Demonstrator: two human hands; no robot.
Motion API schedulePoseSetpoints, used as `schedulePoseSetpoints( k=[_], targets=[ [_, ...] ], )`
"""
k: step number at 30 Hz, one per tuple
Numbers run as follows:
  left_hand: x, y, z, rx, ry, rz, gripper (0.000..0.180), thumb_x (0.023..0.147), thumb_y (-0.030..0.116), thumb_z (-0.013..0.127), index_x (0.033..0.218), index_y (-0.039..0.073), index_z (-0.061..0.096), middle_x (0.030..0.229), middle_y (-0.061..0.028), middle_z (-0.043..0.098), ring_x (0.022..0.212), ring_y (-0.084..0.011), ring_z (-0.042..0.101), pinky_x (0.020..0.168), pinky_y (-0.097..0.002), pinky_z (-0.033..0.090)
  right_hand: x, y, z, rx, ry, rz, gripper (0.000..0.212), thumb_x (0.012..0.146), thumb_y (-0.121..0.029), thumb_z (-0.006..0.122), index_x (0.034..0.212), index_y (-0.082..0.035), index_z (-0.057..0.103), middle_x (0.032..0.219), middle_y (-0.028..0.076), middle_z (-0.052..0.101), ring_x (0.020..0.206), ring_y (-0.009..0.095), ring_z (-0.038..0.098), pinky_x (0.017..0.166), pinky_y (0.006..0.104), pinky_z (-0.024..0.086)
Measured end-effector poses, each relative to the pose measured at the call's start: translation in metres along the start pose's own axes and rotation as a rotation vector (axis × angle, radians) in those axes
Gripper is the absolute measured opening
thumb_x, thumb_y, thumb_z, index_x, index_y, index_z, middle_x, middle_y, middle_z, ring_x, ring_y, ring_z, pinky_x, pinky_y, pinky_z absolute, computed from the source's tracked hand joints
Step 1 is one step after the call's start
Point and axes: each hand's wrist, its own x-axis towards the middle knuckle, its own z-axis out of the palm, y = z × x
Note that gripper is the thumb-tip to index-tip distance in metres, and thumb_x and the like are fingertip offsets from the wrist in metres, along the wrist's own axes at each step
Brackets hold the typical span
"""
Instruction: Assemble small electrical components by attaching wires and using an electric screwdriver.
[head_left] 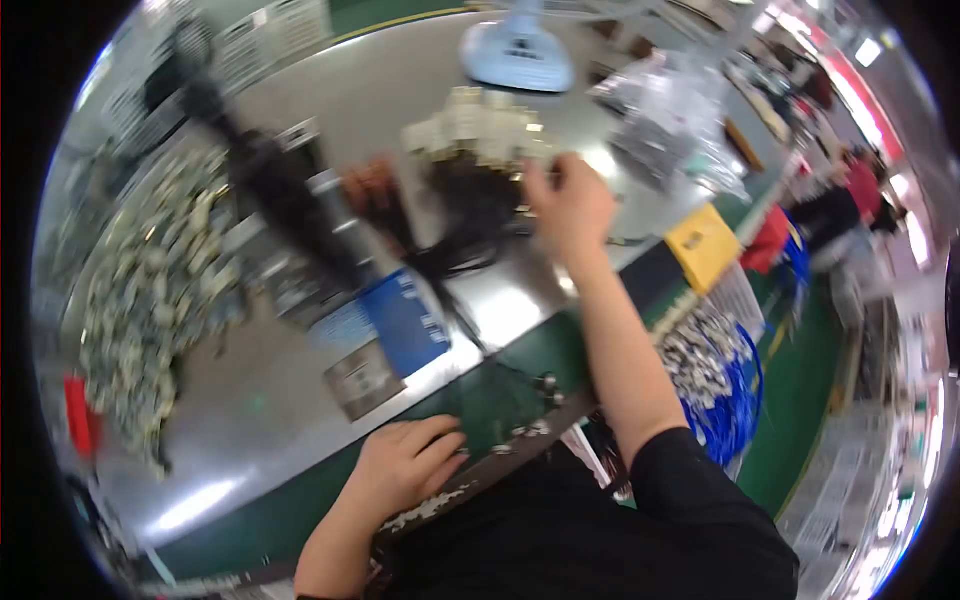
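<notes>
As the left hand (405, 460) lies loose, fingers parted, by the surface's front edge (565, 420), the right hand (577, 207) — grip unclear — adjoins black cables (470, 205).

Metal worktop (230, 450) over here, w/ a green front strip (530, 362). Big heap of small pale parts (150, 300) on the L; dark cables (465, 205) w/ cream connectors (475, 128) approx. mid. Blue box (408, 325) & brownish sq. piece (363, 381) nr the front, pale-blue stand (517, 62) at the back, clear bag (670, 120) back R, yellow packet (703, 246) twd the R end.
</notes>
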Motion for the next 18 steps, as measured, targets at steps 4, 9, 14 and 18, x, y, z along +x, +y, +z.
schedulePoseSetpoints(
  k=[4,9,14,18],
  targets=[
    [-0.013,-0.001,-0.004,0.038,0.060,-0.018,0.027,0.080,0.017,0.086,0.102,0.011,0.072,0.101,-0.0066,0.069,0.081,-0.0274,0.071,0.067,-0.0382,0.057,-0.008,-0.005,0.022,0.097,0.085,-0.118,0.038,0.098,-0.038,0.072,0.088,-0.002,0.064,0.075,0.014,0.063,0.069,0.031,0.061,0.066,0.0415,0.048],
    [-0.018,-0.003,-0.005,0.057,0.074,-0.022,0.027,0.081,0.019,0.086,0.104,0.013,0.073,0.086,-0.0013,0.060,0.066,-0.0209,0.063,0.061,-0.0353,0.052,0.006,-0.011,0.024,0.279,0.146,-0.375,0.031,0.095,-0.032,0.078,0.098,-0.002,0.068,0.080,0.011,0.063,0.073,0.028,0.061,0.073,0.0397,0.050],
    [-0.018,-0.013,-0.002,0.049,0.075,0.008,0.027,0.081,0.019,0.086,0.103,0.013,0.073,0.084,-0.0012,0.060,0.066,-0.0203,0.064,0.060,-0.0351,0.051,0.013,-0.006,0.030,0.079,0.302,-0.393,0.033,0.091,-0.032,0.083,0.102,-0.004,0.069,0.095,0.009,0.066,0.094,0.029,0.060,0.093,0.0449,0.045],
    [-0.023,-0.006,-0.014,0.090,0.078,-0.003,0.026,0.081,0.018,0.086,0.102,0.011,0.074,0.081,-0.0008,0.059,0.066,-0.0201,0.064,0.060,-0.0353,0.051,-0.038,-0.015,-0.003,0.310,-0.008,-0.272,0.029,0.096,-0.021,0.076,0.114,-0.002,0.064,0.082,0.010,0.066,0.074,0.022,0.061,0.073,0.0360,0.049]
  ],
)
